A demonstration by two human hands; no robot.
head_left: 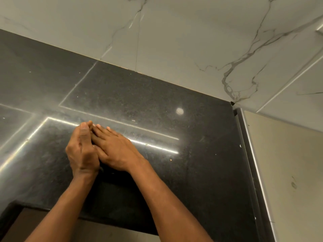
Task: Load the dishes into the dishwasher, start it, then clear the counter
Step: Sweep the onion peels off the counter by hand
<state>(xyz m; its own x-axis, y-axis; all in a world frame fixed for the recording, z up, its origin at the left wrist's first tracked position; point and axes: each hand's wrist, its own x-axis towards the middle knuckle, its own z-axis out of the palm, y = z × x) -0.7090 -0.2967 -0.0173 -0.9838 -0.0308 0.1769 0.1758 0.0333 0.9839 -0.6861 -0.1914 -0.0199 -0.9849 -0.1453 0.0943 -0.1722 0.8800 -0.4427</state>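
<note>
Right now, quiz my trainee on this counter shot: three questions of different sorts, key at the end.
1. True or false: the right hand lies flat on the black counter.
2. What does the left hand grip? A) a plate B) a sponge C) nothing visible
3. Fill in: the wall behind the counter is pale with grey ___.

Key: 1 true; 2 C; 3 veins.

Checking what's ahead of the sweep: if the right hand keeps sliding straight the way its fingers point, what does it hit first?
The right hand points up-left and its fingertips already touch the left hand, so that comes first. Beyond lies bare black counter, then probably the marble wall.
</note>
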